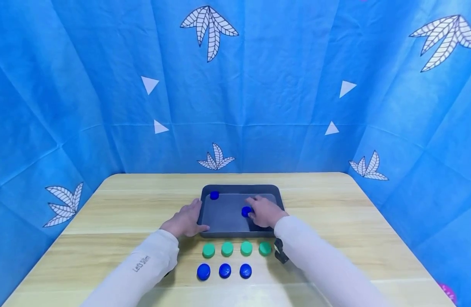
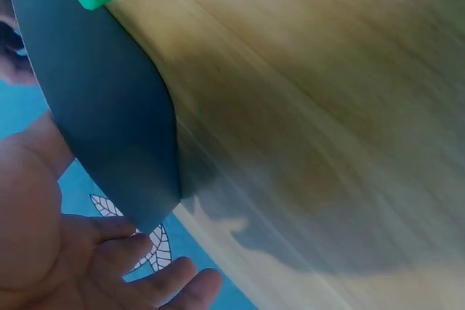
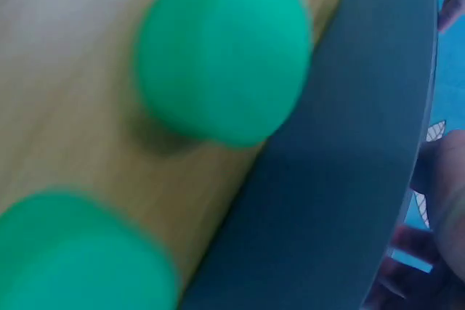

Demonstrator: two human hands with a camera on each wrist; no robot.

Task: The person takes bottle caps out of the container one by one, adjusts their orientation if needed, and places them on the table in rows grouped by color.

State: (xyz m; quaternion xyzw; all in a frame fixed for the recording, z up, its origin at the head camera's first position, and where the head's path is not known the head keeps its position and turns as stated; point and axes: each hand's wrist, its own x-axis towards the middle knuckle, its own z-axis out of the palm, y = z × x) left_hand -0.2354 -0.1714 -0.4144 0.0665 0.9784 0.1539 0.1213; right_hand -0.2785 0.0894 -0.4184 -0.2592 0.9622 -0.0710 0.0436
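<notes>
A dark grey tray [image 1: 225, 221] lies on the table with a small blue cap [image 1: 214, 195] in its far left corner. My left hand [image 1: 186, 219] rests against the tray's left side, thumb at the near corner; the left wrist view shows its fingers [image 2: 163, 281] extended past the tray wall [image 2: 109, 99]. Over the right half of the tray, my right hand [image 1: 264, 212] holds a second blue cap [image 1: 245, 212] at its thumb and fingertips. In the right wrist view the tray wall [image 3: 320, 157] hides that cap, and only part of the hand [image 3: 447, 230] shows.
Several green caps [image 1: 227, 249] stand in a row just before the tray's near edge. Closer to me are three blue caps [image 1: 225, 270]. A blue curtain [image 1: 258, 94] surrounds the far and side edges of the wooden table [image 1: 324, 192].
</notes>
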